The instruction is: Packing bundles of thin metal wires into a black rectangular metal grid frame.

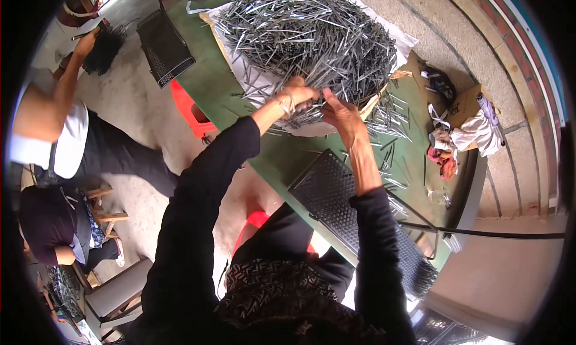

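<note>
Thin strips (300, 33), a great bristling heap of them, and what a tangle: straight, slender, dark grey to black, flashing silver where the light catches! They're piled on a crumpled white sheet (407, 42) over the green tabletop (201, 75), with strays scattered off to the right. At the heap's near edge, both hands at work! Left hand (297, 94), a bracelet (288, 103) at its wrist, fingers bent and smeared by blur; whether they pinch a strip, I cannot tell. Right hand (342, 113) just beside it, thumb up, fingers curled, and again the grip won't read. Below, a black tray (324, 180), its surface a mesh of little holes, runs under the right forearm, which hides its middle. Heap's far side? Right up against the frame's top.
</note>
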`<state>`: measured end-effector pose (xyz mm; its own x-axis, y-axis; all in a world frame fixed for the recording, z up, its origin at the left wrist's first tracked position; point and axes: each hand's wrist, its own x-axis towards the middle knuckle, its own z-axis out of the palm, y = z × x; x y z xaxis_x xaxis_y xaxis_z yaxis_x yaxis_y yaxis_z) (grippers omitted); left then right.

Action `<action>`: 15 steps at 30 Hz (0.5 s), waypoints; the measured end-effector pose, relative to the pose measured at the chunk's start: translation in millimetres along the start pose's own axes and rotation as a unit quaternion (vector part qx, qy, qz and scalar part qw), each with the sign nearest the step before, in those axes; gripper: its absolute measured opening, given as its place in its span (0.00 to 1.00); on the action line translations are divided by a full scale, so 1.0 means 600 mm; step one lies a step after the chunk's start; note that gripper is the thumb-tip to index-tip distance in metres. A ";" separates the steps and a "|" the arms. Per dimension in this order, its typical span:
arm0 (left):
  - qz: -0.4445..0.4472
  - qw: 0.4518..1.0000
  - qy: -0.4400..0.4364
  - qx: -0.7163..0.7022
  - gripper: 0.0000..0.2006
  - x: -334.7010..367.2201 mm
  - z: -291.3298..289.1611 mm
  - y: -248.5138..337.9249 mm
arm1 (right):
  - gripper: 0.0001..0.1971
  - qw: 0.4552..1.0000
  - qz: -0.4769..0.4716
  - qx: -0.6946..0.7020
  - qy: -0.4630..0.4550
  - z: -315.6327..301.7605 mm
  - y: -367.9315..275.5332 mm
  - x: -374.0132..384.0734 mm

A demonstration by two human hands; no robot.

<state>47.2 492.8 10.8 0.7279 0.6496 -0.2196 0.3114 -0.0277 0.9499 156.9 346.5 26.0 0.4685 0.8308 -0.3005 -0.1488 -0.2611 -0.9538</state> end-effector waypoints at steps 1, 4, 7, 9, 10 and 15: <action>-0.017 0.997 -0.015 -0.075 0.15 -0.019 -0.001 -0.006 | 0.34 0.999 0.015 0.038 0.008 0.016 -0.002 0.010; 0.076 0.996 0.038 -0.022 0.14 -0.053 0.014 -0.027 | 0.36 0.996 0.006 0.082 -0.022 0.049 -0.002 0.045; 0.123 0.989 0.074 0.029 0.16 -0.071 0.030 -0.043 | 0.43 0.995 -0.080 0.059 0.000 0.073 0.009 0.063; 0.172 0.970 0.144 0.092 0.19 -0.065 0.057 -0.069 | 0.46 0.992 -0.121 0.032 0.031 0.087 0.015 0.062; 0.187 0.955 0.190 0.126 0.22 -0.067 0.065 -0.076 | 0.45 0.987 -0.148 0.036 0.059 0.099 0.017 0.060; 0.156 0.966 0.181 0.098 0.20 -0.089 0.094 -0.110 | 0.36 0.964 -0.172 0.079 0.189 0.136 0.037 0.014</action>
<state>22.4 416.8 -52.5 0.5547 0.8085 0.1964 0.2461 -0.3849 0.8895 86.6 387.7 2.5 0.7925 0.6093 0.0255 -0.0449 0.1000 -0.9940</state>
